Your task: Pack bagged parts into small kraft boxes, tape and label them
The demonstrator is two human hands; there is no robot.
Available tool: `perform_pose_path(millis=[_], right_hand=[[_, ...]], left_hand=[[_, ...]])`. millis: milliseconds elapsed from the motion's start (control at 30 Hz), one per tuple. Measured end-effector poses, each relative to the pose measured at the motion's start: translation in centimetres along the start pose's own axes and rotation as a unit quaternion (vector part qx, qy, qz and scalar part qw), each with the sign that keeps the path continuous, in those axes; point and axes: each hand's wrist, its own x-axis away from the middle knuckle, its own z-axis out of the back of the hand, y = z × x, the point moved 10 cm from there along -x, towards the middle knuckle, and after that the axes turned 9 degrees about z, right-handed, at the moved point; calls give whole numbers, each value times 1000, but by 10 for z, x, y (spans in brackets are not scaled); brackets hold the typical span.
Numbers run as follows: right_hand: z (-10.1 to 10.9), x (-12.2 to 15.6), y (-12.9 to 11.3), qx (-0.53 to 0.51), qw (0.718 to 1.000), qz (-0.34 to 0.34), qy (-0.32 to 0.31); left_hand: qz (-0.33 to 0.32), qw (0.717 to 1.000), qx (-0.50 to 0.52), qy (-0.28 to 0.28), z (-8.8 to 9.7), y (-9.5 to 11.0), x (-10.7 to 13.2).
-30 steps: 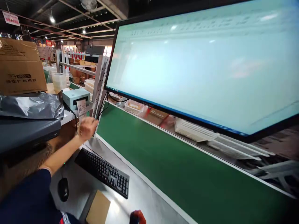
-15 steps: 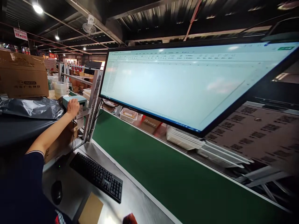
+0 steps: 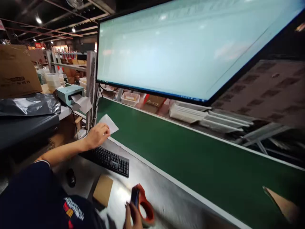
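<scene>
My left hand point(image 3: 96, 136) is closed on a white printed label point(image 3: 109, 123) and holds it above the black keyboard point(image 3: 108, 159). Behind it, the pale green label printer point(image 3: 69, 93) has another label point(image 3: 82, 102) hanging from its slot. My right hand point(image 3: 133, 216) shows at the bottom edge, its fingers wrapped round an orange tape dispenser point(image 3: 144, 205) over the grey metal worktop point(image 3: 164, 203).
A large monitor point(image 3: 178, 47) hangs over the green conveyor belt point(image 3: 190, 156). A brown cardboard piece point(image 3: 103, 190) and a black mouse point(image 3: 71, 177) lie by the keyboard. Cardboard boxes point(image 3: 16, 70) and grey plastic bags point(image 3: 28, 105) sit left. A cardboard corner point(image 3: 281, 203) lies at the right.
My left hand has come back from the printer with a label and now holds it over the keyboard. A fresh label hangs from the printer. My right hand with the tape dispenser has risen into view.
</scene>
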Motion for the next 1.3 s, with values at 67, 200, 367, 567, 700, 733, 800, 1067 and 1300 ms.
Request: perform_pose_path(millis=[67,200,367,567,700,733,800,1067,1300], right_hand=[[-29,19,-9,-116,991,-32,64],[-100,18,-45,-359,930,-62,46],[-95,27,-30,-370,906,-112,171],[-80,47,8,-240,945,-123,185],[-78,22,36,-176,970,-153,70],[-79,14,42,-165,972,-160,40],[-81,-3,51,-148,974,-173,-2],[-99,-26,69,-51,971,-204,-113],[-101,-27,69,-28,973,-192,-128]], left_hand=[[46,979,197,-28,-38,12,48],[259,850,457,-40,-107,-17,144],[400,752,513,-102,-145,-57,237],[356,817,390,-233,-141,-84,282],[278,903,191,-265,-133,-107,293],[277,913,158,-256,-130,-115,296],[283,921,112,-243,-128,-129,301],[230,939,-17,-254,-152,-137,299],[147,921,11,-361,-202,-124,292]])
